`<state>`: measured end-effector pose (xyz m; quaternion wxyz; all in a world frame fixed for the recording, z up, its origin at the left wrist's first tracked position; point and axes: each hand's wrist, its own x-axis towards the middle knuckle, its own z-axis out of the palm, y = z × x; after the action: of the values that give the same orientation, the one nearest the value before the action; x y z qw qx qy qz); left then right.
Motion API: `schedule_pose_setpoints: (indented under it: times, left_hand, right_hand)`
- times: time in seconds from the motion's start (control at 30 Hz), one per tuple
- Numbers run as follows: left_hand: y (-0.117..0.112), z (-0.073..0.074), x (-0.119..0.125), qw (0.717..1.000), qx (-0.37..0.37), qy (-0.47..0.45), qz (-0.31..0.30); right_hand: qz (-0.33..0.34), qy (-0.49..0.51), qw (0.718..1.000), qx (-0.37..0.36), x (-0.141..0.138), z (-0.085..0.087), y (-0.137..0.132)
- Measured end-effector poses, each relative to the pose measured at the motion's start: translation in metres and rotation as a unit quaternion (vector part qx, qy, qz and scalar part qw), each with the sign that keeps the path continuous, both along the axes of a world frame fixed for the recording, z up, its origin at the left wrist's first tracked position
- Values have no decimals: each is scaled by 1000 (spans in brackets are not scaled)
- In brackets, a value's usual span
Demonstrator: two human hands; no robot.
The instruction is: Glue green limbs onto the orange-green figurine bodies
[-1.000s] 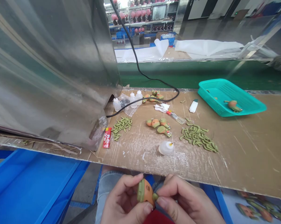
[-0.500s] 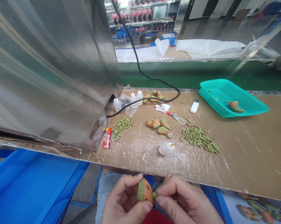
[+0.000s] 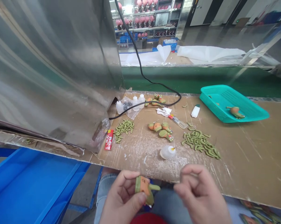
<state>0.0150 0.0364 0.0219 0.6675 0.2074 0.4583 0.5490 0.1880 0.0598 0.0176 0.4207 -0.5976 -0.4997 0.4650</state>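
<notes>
Left fingers [image 3: 136, 201] grasp the figure [image 3: 144, 185], right fingers [image 3: 197, 170] curl, contents unclear; steady hold advised, green peg [image 3: 155, 187] undisturbed

The light is bright and rather even, and the shadows are soft. Long pale streaks of reflection lie on the metal panel [image 3: 51, 62], and the cardboard [image 3: 248, 149] shines with small glare toward its front edge. The right hand [image 3: 200, 194] is slightly blurred, while the left hand [image 3: 127, 200] appears clearer. The shelves [image 3: 145, 29] behind look soft in detail, and the wide view seems stretched near its borders.
</notes>
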Motion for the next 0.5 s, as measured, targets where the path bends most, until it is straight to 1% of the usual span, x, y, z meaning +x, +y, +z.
schedule_pose_setpoints:
  times: [0.07,0.1,0.17,0.23,0.3,0.33,0.4,0.43,0.5]
  left_hand:
    - [1,-1,-1,1000,-9,8,18]
    - [1,-1,-1,1000,-9,13,25]
    - [1,-1,0,999,-3,16,33]
    - [1,1,0,999,-4,6,31]
    - [0,3,-2,999,-24,-18,18]
    - [0,4,-3,999,-35,-31,11]
    - [-1,6,-6,997,-54,-52,0]
    - [-1,7,-7,996,-60,-60,-1]
    - [-2,8,-8,995,-63,-75,4]
  right_hand:
    - [-49,-109,990,69,7,-17,18]
    - [-50,-152,983,93,9,-26,28]
    - [-28,-197,972,126,12,-39,48]
    - [-3,-200,968,151,12,-42,58]
    - [36,-182,969,166,11,-34,56]
    - [64,-157,973,154,10,-27,49]
    - [111,-76,986,94,7,-9,30]
    - [117,-28,991,58,6,1,20]
    - [84,28,996,19,2,20,0]
